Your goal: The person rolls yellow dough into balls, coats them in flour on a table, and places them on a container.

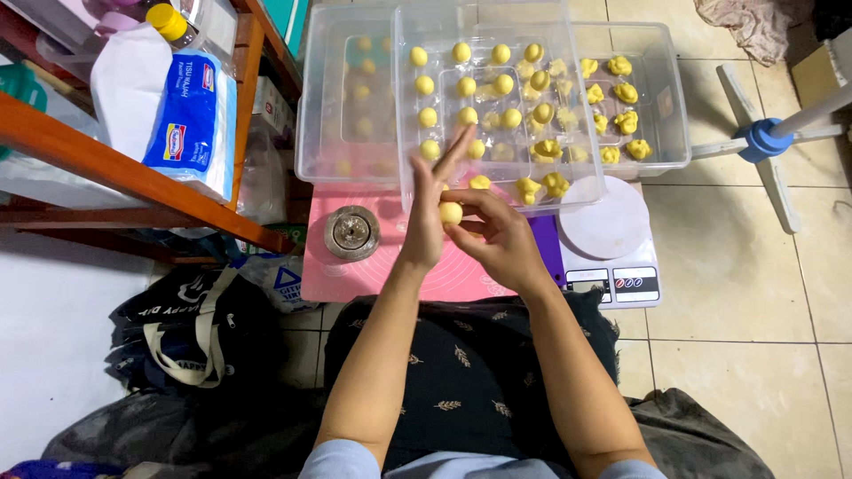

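Both hands, left [428,213] and right [497,238], grip one dough ball [451,213] below a clear tub [497,106] of yellow balls.

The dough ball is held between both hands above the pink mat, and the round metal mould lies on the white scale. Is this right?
Not quite. In the head view, the round metal mould lies on the pink mat, not on the white scale. The dough ball is indeed between the left hand and right hand.
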